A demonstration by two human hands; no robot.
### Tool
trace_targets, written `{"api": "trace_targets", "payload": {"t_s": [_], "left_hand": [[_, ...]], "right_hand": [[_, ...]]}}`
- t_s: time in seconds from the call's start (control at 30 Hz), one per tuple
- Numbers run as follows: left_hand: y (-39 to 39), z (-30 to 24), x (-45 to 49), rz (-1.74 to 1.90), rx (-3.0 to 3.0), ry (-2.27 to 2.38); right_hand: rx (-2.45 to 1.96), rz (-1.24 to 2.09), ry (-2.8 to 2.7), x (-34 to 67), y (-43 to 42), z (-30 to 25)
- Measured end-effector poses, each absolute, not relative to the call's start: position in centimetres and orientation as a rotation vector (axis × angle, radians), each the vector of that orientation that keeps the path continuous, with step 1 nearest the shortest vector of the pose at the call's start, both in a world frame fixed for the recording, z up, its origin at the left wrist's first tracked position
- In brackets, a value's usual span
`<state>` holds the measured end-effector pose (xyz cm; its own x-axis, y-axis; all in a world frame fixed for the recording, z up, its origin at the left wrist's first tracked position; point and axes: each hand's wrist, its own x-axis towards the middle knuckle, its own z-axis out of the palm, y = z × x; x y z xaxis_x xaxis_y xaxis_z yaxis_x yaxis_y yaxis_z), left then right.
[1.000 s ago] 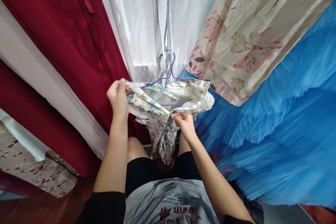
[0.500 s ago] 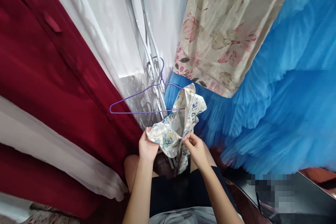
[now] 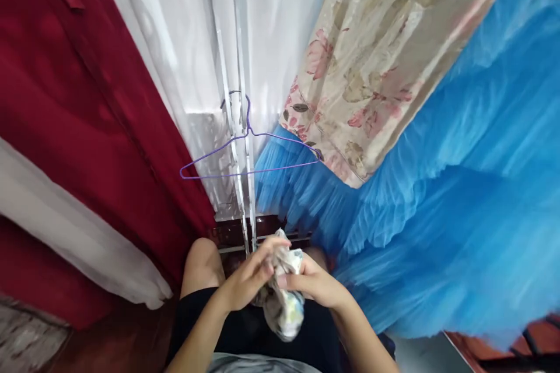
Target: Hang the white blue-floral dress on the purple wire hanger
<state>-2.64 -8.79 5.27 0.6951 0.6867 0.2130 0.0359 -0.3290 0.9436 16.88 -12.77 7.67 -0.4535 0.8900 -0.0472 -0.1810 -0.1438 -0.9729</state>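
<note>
Lengthwise up the frame's lower centre, the bunched floral garment (image 3: 287,312) sits between my right hand (image 3: 318,284), pinching it under the thumb, and my left hand (image 3: 245,280) — half-open, its hold too blurred to tell.

The patterned garment (image 3: 287,309) is a soft, thin piece of cloth, off-white with blurred patches of yellow, green and blue (the colours show best on its lower part). It is crumpled into a small, uneven bundle, so its cut and full outline cannot be made out. It lies between the left hand (image 3: 248,275) and the right hand (image 3: 318,287), above the dark shorts (image 3: 238,326). The right thumb presses across its middle, while the left fingers lie against its upper left side. A narrow tip pokes up at the top, a pale fold stands out beside the right hand, and a rounded, loose bulge hangs below the thumb.
</note>
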Motion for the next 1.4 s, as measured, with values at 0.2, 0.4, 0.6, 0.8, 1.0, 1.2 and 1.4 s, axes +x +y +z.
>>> {"api": "trace_targets", "payload": {"t_s": [0.2,0.4,0.6,0.8,1.0,1.2,1.4], "left_hand": [[-9.1,-0.1,-3.4,0.486,2.211,0.987],[-3.4,3.7,-15.0,0.571,2.449,1.383],[1.6,11.2,-22.2,0.756,2.467,1.584],[4.4,16.0,-19.9,1.114,2.392,1.235],[6.5,17.6,-14.7,1.14,2.326,0.929],[7.6,16.9,-13.0,1.391,2.071,1.115],[5.9,20.0,-14.0,1.322,2.208,1.207]], "right_hand": [[-0.977,1.727,-1.593,23.9,-12.1,9.8],[-1.122,1.313,-1.763,24.9,-6.7,11.7],[-1.263,0.677,-1.871,20.8,1.3,11.5],[-1.416,0.35,-1.743,17.2,5.8,8.6],[-1.516,0.286,-1.663,15.2,2.9,8.1],[-1.517,0.16,-1.324,18.8,1.5,8.7],[-1.55,0.112,-1.67,24.1,5.5,13.0]]}}
